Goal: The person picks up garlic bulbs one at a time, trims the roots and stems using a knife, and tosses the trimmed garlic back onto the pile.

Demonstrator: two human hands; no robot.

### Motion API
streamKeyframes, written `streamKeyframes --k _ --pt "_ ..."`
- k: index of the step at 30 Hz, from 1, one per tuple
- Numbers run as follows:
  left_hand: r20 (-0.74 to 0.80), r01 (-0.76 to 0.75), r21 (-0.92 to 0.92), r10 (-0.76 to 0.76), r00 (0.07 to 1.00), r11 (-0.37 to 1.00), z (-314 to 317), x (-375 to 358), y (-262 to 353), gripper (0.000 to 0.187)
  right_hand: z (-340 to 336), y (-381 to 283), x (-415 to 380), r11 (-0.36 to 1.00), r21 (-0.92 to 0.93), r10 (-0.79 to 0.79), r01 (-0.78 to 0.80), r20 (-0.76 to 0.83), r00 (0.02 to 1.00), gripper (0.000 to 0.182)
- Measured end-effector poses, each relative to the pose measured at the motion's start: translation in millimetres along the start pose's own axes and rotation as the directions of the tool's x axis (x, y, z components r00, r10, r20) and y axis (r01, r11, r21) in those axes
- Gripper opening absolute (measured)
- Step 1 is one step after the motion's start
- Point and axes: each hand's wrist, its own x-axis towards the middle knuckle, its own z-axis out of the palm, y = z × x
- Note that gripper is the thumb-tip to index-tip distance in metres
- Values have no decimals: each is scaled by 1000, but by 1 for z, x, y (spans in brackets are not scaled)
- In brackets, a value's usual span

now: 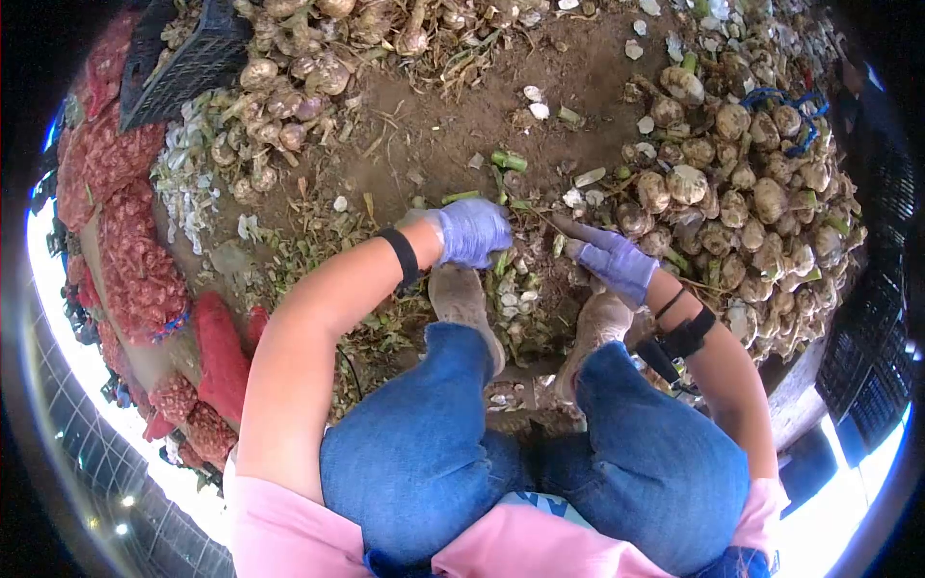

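Note:
My left hand [474, 233], wrapped in a purple covering, is above my left shoe with its fingers curled closed. Whatever may be inside that grip is hidden. A cut green stem piece [509, 161] lies on the soil just beyond it. My right hand [615, 258], in the same purple covering, is above my right shoe. Its fingers stretch toward the left hand, with thumb and forefinger apart. Beside it on the right is a large heap of garlic bulbs [732, 207], dirty and with short stems. Stem trimmings and white peel [515, 294] lie between my shoes.
More garlic with long stems [308, 82] is piled at the far left. A black plastic crate [193, 60] stands behind it. Filled red mesh sacks [135, 250] line the left side. Black crates [872, 318] stand at the right edge. Bare soil [434, 120] stretches between the piles.

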Motion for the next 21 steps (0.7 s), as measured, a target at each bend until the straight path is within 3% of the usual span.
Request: streamKeyframes --k 2,7,10,13,14,15,16,17,18,20,21 --pt "40 -18 -1 18 999 1000 -5 3 0 28 1 -24 2 985 15 168 -170 63 984 55" --pt "97 0 45 -5 995 999 -8 4 4 26 0 5 38 969 -244 55 -35 75 996 58" --pt "-97 8 -20 -10 995 1000 4 0 5 24 2 9 39 937 -349 3 13 44 999 56" --pt "-522 -83 -111 13 853 990 15 -13 15 20 8 28 41 911 -409 -67 58 -8 998 55" --pt "-537 56 -280 -204 818 958 7 -24 20 23 11 25 40 904 -420 -97 77 -28 995 54" --pt "-517 178 -443 -412 750 879 0 -38 26 26 14 21 37 898 -440 -12 -3 -33 999 56" --pt "-462 275 -594 -600 652 756 -8 -47 32 30 20 28 33 826 -555 -145 101 -36 989 56" --pt "-212 -95 -977 -862 460 190 -11 -52 37 27 23 19 25 824 -564 -60 49 0 998 57" --pt "-111 -247 -968 -945 308 33 -12 -51 28 26 29 10 15 817 -576 34 -5 39 999 57" --pt "-569 -111 -803 -698 435 585 -55 -22 58 35 39 13 -1 822 -562 -29 95 124 992 58" --pt "-576 -113 -801 -703 418 588 -56 -25 57 35 36 17 -3 762 -627 -29 163 219 975 62"
